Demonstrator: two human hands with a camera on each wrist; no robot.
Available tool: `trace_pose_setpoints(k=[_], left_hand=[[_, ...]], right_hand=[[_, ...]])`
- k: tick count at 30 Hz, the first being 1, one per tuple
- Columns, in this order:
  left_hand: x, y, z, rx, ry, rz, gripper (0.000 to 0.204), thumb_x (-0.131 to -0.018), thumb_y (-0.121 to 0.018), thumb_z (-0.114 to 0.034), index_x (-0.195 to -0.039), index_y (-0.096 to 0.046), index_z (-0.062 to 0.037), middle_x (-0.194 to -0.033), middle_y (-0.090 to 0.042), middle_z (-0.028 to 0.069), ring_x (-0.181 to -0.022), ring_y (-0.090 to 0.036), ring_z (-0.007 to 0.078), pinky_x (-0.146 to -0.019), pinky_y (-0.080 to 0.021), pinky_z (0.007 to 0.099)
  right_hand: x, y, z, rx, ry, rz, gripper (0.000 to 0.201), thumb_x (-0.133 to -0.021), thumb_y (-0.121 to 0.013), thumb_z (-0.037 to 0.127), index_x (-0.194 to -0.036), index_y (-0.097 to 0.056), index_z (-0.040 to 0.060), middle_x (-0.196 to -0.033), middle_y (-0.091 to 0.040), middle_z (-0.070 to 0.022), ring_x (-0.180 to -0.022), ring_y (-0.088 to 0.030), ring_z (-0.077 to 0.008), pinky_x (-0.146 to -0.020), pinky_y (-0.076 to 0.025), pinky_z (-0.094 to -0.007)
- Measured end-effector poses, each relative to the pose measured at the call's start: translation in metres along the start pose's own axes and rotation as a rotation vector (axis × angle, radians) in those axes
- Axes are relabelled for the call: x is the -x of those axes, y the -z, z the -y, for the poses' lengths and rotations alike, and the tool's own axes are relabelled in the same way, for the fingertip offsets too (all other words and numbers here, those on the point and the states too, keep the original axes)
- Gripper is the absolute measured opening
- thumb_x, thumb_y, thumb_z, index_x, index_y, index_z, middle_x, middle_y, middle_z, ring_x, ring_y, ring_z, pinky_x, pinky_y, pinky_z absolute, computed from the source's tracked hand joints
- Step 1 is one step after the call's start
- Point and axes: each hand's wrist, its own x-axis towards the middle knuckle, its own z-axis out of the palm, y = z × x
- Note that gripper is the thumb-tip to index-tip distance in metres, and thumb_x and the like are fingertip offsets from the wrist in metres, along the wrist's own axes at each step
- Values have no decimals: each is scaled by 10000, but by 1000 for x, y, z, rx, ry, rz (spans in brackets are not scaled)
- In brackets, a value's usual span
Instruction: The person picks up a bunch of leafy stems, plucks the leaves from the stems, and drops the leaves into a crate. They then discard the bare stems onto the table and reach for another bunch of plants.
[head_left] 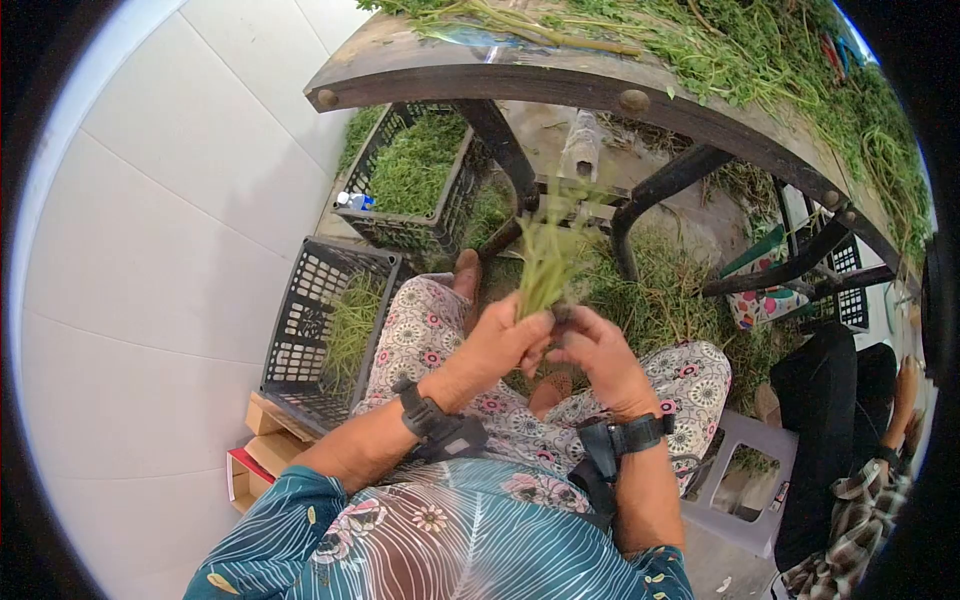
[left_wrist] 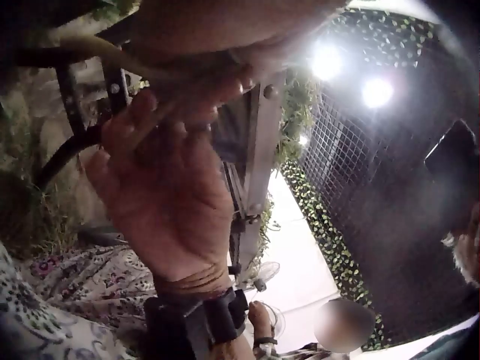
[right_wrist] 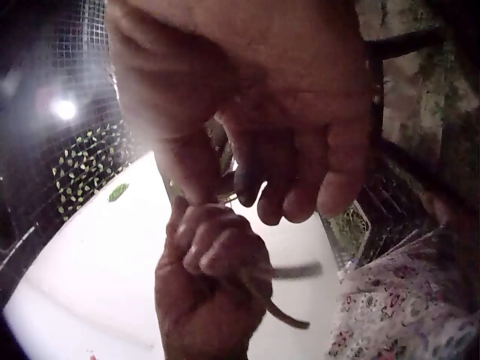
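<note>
My left hand (head_left: 503,338) grips a bunch of green leafy stems (head_left: 545,268) above my lap, its blurred tops pointing away from me. In the right wrist view, cut stem ends (right_wrist: 289,315) stick out below the curled fingers of that hand. Close against it is my right hand (head_left: 605,365), fingers loosely bent, with the thumb and dark-stained index fingertip beside the left fist. The left wrist view shows the right palm (left_wrist: 172,195) facing the camera, with no bunch in it.
A wooden table (head_left: 570,92) heaped with greens (head_left: 760,70) stands ahead. To the left are a black crate (head_left: 290,330) with stems and another crate (head_left: 455,200) filled with greens. Loose greens (head_left: 660,300) cover the floor. A plastic stool (head_left: 735,440) and another person's leg (head_left: 815,420) are at right.
</note>
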Motion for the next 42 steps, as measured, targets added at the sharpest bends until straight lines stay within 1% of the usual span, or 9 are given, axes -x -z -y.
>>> trace_pose_setpoints(k=[6,8,10,12,18,21,30,38,42], left_hand=[[-1,-5,15,-357,52,353,165,-839,-495,-147,-945,-515,-22,-631,-484,-18,-533,-454,71,-467,-366,218],[-11,4,37,-751,-429,314,185,-819,-509,-147,-943,-519,-11,-651,-508,-7,-559,-474,73,-487,-382,223],[-11,-2,23,-770,-423,298,202,-806,-523,-146,-949,-521,-4,-666,-530,8,-583,-498,80,-511,-404,231],[-3,-15,0,-412,76,305,216,-799,-538,-143,-962,-522,-2,-679,-550,25,-604,-528,93,-540,-432,241],[-6,-6,25,-476,-56,156,258,-794,-574,-132,-995,-505,13,-662,-564,38,-562,-542,103,-508,-453,235],[-3,-1,20,-212,223,89,250,-841,-556,-149,-1005,-492,30,-673,-586,69,-496,-524,92,-449,-425,219],[-2,5,17,-108,329,202,213,-876,-500,-203,-932,-519,2,-748,-608,73,-548,-572,124,-527,-471,242],[-2,11,15,104,366,231,191,-886,-475,-197,-908,-545,-20,-761,-616,63,-587,-600,150,-558,-502,257],[-2,16,19,72,336,191,201,-881,-493,-198,-949,-552,-18,-809,-613,57,-677,-595,135,-637,-500,257]], right_hand=[[4,9,0,51,-104,116,361,-815,-527,222,-1106,-508,8,-918,-599,-98,-740,-604,-180,-524,-499,-272],[-2,6,-14,-35,-61,53,364,-823,-522,229,-1112,-496,10,-910,-599,-105,-768,-615,-204,-537,-513,-290],[5,-1,3,-305,-64,-27,294,-866,-499,252,-1050,-496,22,-938,-597,-123,-855,-591,-216,-703,-497,-349],[2,-2,5,-496,49,-81,251,-892,-474,250,-1008,-498,29,-961,-595,-133,-903,-577,-223,-780,-474,-376],[-4,13,-7,-837,119,-247,211,-925,-429,221,-983,-500,31,-982,-586,-139,-942,-570,-261,-832,-464,-394],[-7,24,-10,-947,174,-365,275,-928,-420,231,-1020,-499,-16,-977,-586,-144,-925,-573,-258,-838,-470,-399],[-9,32,-14,-957,168,-591,300,-945,-372,244,-1036,-453,-30,-1010,-560,-157,-940,-559,-269,-873,-459,-404],[-11,45,-12,-1113,142,-681,315,-954,-341,264,-1036,-457,-16,-988,-561,-141,-935,-546,-280,-861,-460,-426],[-10,52,-22,-1091,163,-544,319,-950,-353,273,-1018,-468,-18,-966,-560,-141,-906,-546,-280,-848,-461,-431]])
